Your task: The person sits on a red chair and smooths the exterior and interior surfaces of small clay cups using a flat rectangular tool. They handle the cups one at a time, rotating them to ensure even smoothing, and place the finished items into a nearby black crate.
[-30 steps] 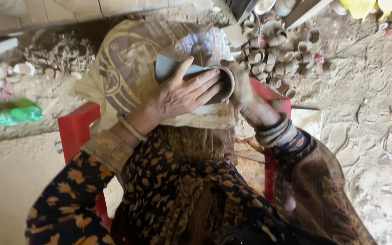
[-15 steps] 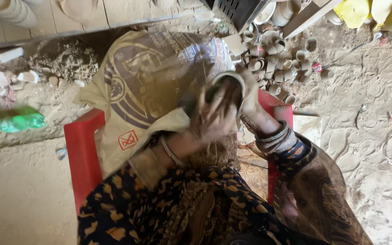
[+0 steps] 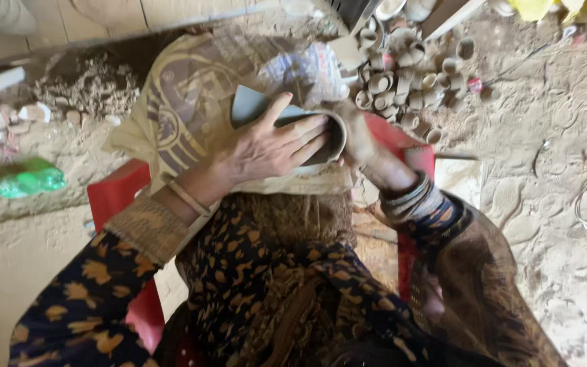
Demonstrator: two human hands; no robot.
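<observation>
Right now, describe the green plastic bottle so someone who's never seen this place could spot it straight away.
Start from the red plastic table in front of the seated person and look out past its left edge to the sandy ground. There lies the green plastic bottle, crumpled and on its side. It is the only bright green thing there; the scraps beyond it are pale and dusty.
</observation>
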